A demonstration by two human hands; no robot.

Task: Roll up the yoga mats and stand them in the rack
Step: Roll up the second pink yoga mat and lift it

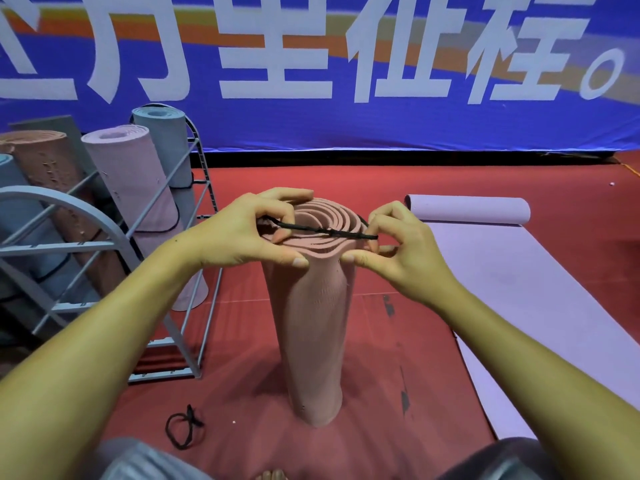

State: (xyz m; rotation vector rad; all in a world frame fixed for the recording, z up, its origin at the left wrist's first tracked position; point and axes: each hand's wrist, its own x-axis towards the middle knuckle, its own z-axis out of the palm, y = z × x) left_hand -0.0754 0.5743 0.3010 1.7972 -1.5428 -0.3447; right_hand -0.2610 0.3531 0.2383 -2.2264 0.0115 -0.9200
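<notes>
A rolled salmon-pink yoga mat [313,327] stands upright on the red floor in front of me. A black elastic band [322,231] is stretched across its open top. My left hand [242,233] pinches the band's left end at the roll's rim. The band's right end is gripped by my right hand [398,247], whose thumb presses on the roll's edge. Left of the roll stands the grey metal rack [104,233].
In the rack lean rolled mats: a pink one [138,188], a grey one [166,140], a salmon one [48,168] and a blue one [14,188]. A lilac mat [512,271], partly unrolled, lies on the floor to the right. Another black band [181,429] lies near my knees. A blue banner covers the wall.
</notes>
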